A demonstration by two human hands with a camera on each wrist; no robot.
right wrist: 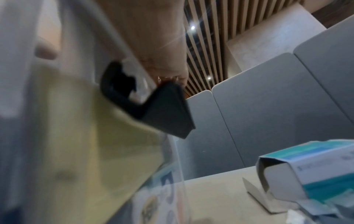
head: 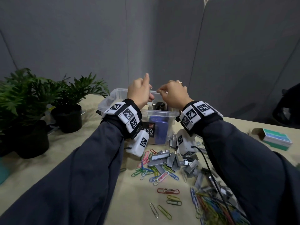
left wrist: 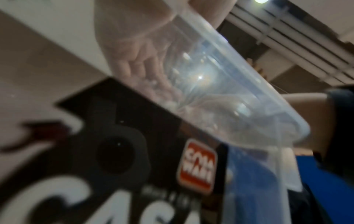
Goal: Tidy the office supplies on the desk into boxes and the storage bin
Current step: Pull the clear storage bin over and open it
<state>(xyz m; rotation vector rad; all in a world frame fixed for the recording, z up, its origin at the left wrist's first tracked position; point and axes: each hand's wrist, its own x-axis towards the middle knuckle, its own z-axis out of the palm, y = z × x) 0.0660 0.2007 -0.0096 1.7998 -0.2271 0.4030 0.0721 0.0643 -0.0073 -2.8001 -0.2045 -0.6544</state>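
Both hands hung over the open bin (head: 113, 96), knuckles toward the head camera. The left hand (head: 140, 91) had its fingers curled, one fingertip raised; whether it held anything could not be told, since the fingers faced away and the left wrist view was blurred through the bin's clear wall. The right hand (head: 174, 95) was curled too, its fingertips drawn together at the left as if pinching something small, but no object showed, so its grip could not be told either.

Inside the bin lay a blue item (head: 158, 129), a dark rounded object (head: 159, 105) and a black label on the near wall. In front of the bin, on the desk (head: 81, 159), loose staples (head: 170, 159) lay heaped among coloured clips (head: 146, 169), with more clips and staples to the right under the right sleeve. A teal box (head: 276, 139) stood open well off to the right; potted plants (head: 32, 98) stood at the left.

Most of the sorting seemed left to do. The risks, as I judged them: anything small released from that height could bounce off the rim and scatter; the sleeves and wrist cameras hung low over the heaps and could drag clips off the desk; and staple sticks break apart if pinched carelessly.
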